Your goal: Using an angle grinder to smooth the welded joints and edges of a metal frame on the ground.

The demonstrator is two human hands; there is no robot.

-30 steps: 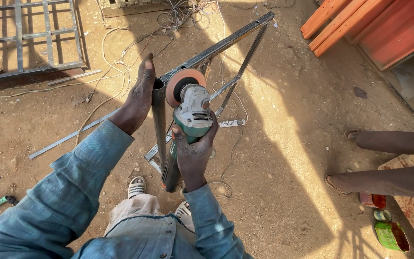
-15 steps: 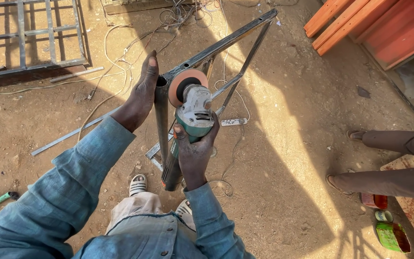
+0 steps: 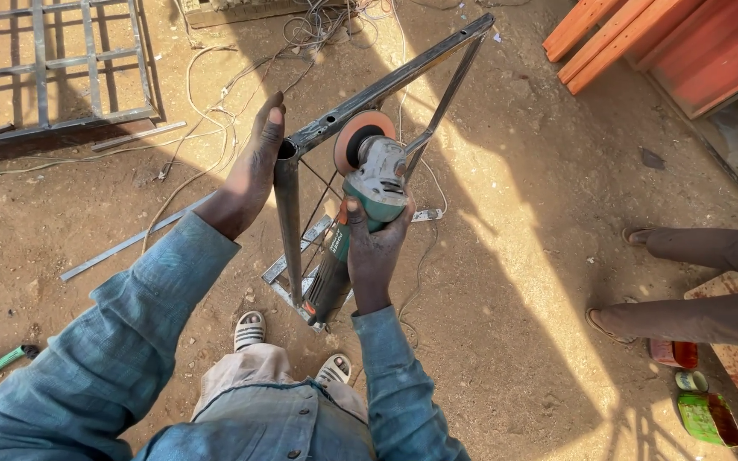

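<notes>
The right hand is wrapped tight around the body of a green and grey angle grinder, fingers curled fully closed on its neck just behind the head. The grinder's orange disc sits beyond the fingertips, right against the long top bar of a dark steel frame, near the corner joint. The left hand lies flat and stretched, fingers straight and together, its palm pressed to the side of the frame's upright tube at the open top end; it grips nothing. The frame stands on sandy ground, the upright running down between the two hands toward the person's sandalled feet. A metal grate lies on the ground to the upper left, loose wires trail behind the frame, and another person's legs stand well apart to the right, with bare sand between.
</notes>
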